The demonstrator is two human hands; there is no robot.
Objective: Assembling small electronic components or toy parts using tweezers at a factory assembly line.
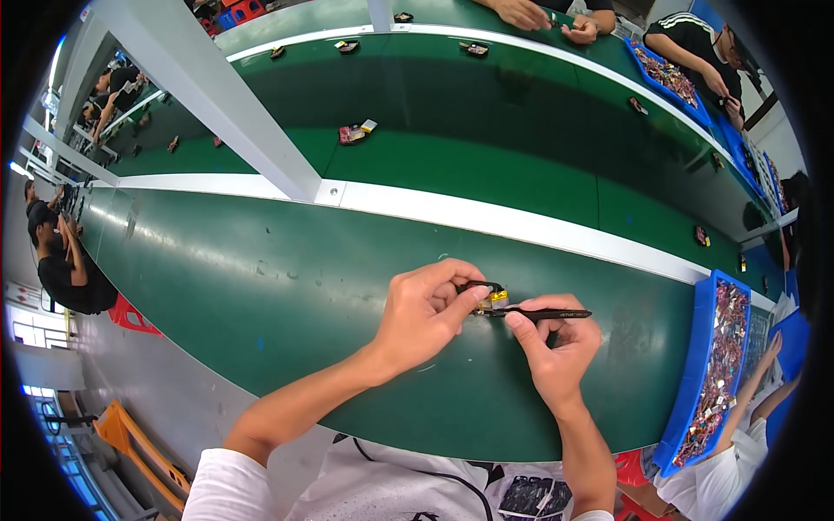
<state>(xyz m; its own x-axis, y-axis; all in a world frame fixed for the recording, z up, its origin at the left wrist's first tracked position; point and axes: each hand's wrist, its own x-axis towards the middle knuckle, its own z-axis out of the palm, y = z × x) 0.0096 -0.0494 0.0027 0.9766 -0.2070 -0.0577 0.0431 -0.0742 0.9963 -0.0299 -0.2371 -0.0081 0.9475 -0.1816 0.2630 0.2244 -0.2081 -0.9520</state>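
Note:
My left hand (426, 314) pinches a small black and yellow electronic part (492, 297) between thumb and fingers, just above the green table (287, 286). My right hand (556, 347) grips black tweezers (543, 313) lying level, their tip touching the part from the right. Both hands meet over the near edge of the table, in front of my chest.
A blue tray (702, 365) full of small parts stands to my right, with another person's hand beside it. A green conveyor belt (486, 165) beyond a white rail carries scattered small parts (356, 132). Other people sit along the left and far side. A white post crosses the upper left.

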